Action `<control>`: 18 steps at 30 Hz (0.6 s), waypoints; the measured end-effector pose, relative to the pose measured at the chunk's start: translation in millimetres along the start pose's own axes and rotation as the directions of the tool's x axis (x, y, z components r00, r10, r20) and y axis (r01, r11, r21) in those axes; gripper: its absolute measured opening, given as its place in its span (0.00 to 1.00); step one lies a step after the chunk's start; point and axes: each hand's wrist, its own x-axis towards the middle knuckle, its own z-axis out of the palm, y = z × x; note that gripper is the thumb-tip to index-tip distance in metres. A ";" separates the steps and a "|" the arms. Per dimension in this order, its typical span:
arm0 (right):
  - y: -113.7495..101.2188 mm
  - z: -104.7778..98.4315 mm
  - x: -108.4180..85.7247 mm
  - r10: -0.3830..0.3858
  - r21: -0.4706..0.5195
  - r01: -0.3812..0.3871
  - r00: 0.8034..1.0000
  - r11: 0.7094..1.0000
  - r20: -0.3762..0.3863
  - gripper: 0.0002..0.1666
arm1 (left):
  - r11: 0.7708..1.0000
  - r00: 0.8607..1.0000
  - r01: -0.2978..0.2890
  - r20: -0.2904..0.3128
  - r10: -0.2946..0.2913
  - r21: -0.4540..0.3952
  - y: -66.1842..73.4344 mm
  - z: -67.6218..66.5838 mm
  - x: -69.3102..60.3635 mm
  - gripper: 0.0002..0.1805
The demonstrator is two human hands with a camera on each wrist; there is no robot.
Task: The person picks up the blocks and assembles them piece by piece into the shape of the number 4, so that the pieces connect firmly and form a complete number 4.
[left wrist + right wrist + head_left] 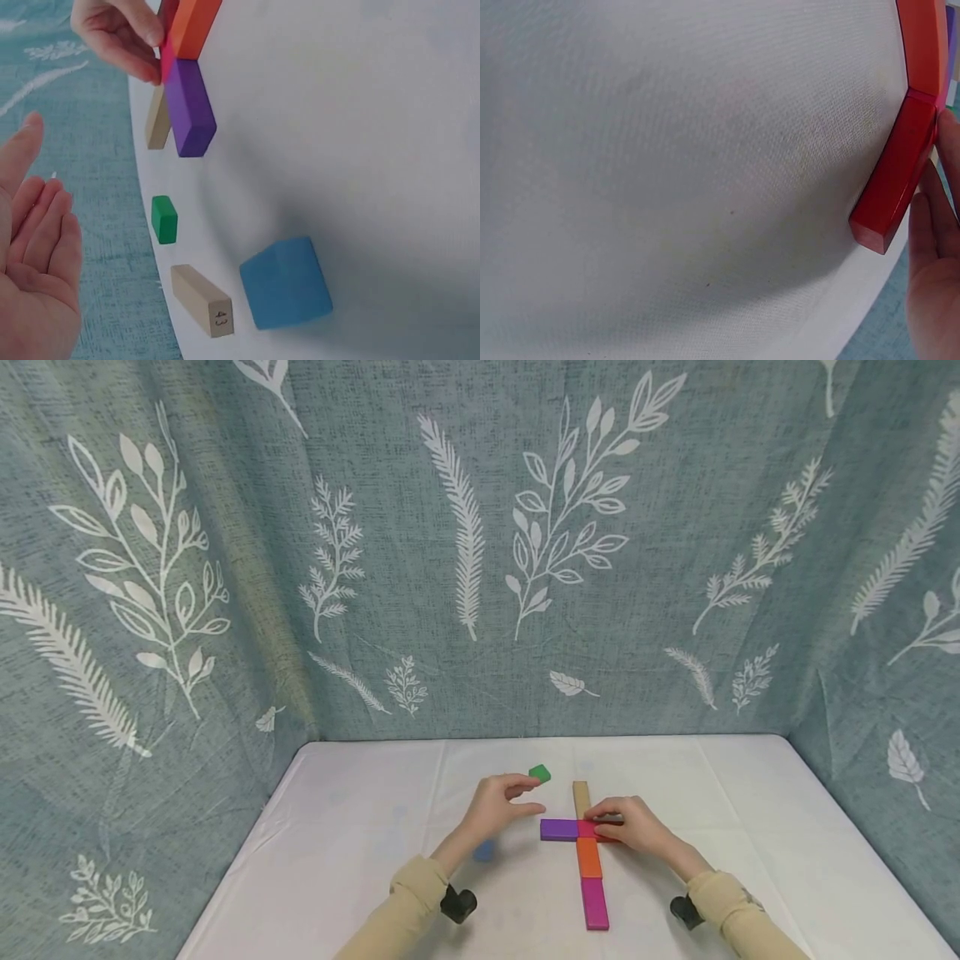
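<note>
My left hand (498,804) hovers over the table with thumb and fingers apart, holding nothing, close to a small green block (540,773). Flat blocks form a cross: purple (558,830), pink (585,829), red (896,172), beige (581,797), orange (589,858) and magenta (595,904). At the centre, the fingertips of my right hand (633,822) touch the pink block and the red block's end. In the head view this hand covers much of the red block. Its fingers lie fairly straight along the red block's far side in the right wrist view.
A blue block (286,283) stands nearer the front, left of the cross. Beside it in the left wrist view lies a beige block marked 43 (202,300). A white cloth covers the table (337,827); a leaf-patterned curtain (480,552) hangs behind.
</note>
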 end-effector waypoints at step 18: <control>-1.0 -1.3 1.0 0.000 -0.019 0.000 1.000 1.000 -0.004 0.13 | 0.995 0.999 0.037 -0.016 -0.038 -0.096 0.3 -33.1 -1.0 0.21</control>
